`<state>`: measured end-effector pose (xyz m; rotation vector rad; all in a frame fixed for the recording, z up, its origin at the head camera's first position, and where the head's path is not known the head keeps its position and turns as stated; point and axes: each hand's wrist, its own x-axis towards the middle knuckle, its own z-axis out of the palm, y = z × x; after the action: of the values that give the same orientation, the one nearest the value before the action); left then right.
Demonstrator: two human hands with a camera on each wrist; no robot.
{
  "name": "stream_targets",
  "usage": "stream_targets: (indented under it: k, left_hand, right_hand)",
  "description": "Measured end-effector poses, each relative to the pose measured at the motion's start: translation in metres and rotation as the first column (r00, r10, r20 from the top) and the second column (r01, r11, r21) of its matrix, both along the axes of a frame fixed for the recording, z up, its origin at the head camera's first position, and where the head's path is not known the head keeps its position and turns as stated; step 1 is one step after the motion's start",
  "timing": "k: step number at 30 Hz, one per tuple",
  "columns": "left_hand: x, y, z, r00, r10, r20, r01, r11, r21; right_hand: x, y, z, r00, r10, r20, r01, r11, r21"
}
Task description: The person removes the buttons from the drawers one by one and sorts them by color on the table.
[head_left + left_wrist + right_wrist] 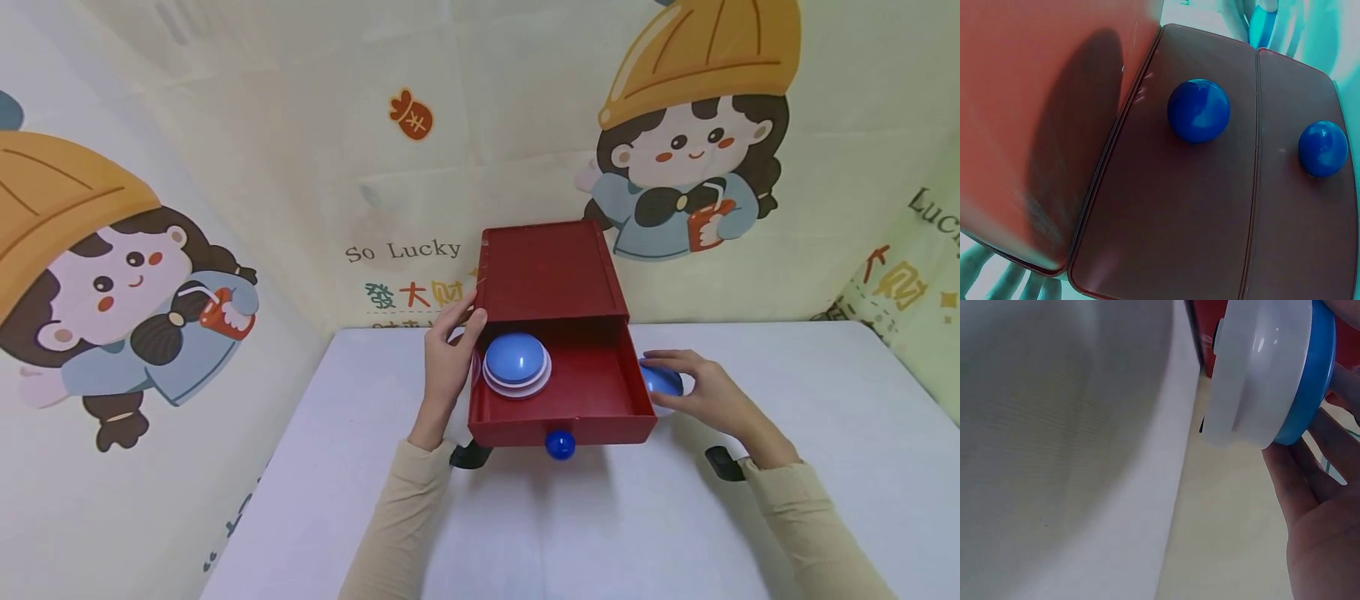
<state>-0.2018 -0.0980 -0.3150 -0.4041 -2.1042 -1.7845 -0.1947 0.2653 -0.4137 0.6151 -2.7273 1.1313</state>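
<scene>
A red drawer chest [551, 271] stands on the table with its top drawer [588, 379] pulled out. Inside that drawer, toward the left, sits a white push button with a blue dome [514, 358]. My left hand [447, 354] rests against the chest's left side, fingers fairly straight. Just right of the drawer, my right hand [708, 387] holds a second blue-domed push button [662, 380] between thumb and fingers. Its white base [1260, 369] shows tilted sideways in the right wrist view. A blue knob [560, 445] sticks out from the drawer's front.
In the left wrist view, two lower drawer fronts, closed, carry blue knobs [1199, 111] beneath the pulled-out drawer's underside [1029, 112]. A white table [375, 500] bears the chest. A printed cloth backdrop [300, 167] hangs behind and at the sides.
</scene>
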Motion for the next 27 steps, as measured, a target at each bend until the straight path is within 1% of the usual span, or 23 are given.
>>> stream_targets:
  k: [8,17,27]
  left_hand:
    - [0.001,0.001,0.001,1.0,0.006,0.009,-0.006,1.0,0.001]
    - [0.001,0.001,-0.001,1.0,0.004,0.013,-0.004,1.0,0.007]
    - [-0.001,0.0,-0.003,1.0,-0.004,0.008,0.004,0.999,0.032]
  right_hand:
    - [-0.004,0.0,-0.011,1.0,0.014,0.002,-0.014,1.0,0.009]
    - [-0.005,-0.003,-0.014,0.998,0.024,0.057,-0.025,0.999,0.021]
    - [-0.008,-0.007,-0.019,0.999,0.022,0.035,-0.024,0.998,0.063]
